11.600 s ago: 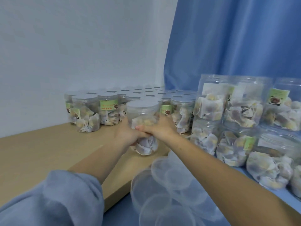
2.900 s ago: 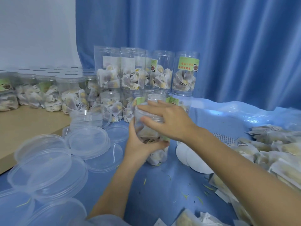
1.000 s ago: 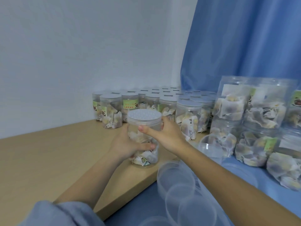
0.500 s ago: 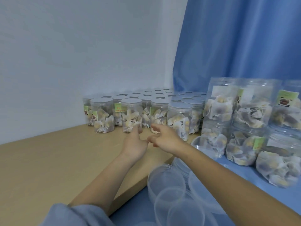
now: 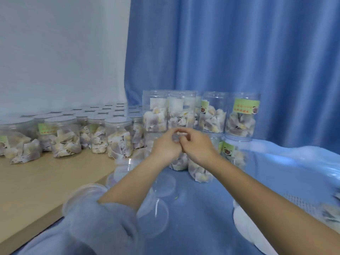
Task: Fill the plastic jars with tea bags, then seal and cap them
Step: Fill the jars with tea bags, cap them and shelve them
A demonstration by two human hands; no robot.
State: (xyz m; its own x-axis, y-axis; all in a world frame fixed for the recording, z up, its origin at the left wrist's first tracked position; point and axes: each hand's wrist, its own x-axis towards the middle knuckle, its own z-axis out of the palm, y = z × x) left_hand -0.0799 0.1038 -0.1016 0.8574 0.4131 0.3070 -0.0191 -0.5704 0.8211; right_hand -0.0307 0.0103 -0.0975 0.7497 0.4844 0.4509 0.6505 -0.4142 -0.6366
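My left hand (image 5: 166, 146) and right hand (image 5: 197, 146) met midair, fingers loosely curled, grasping nothing, before the uncapped stacked jars (image 5: 242, 116); capped jars (image 5: 118, 137) left.

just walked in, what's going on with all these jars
A person is packing tea bags into clear plastic jars. Both hands, left hand and right hand, meet empty in front of the stacked uncapped filled jars. Capped jars stand on the wooden table; loose clear lids lie on the blue cloth.
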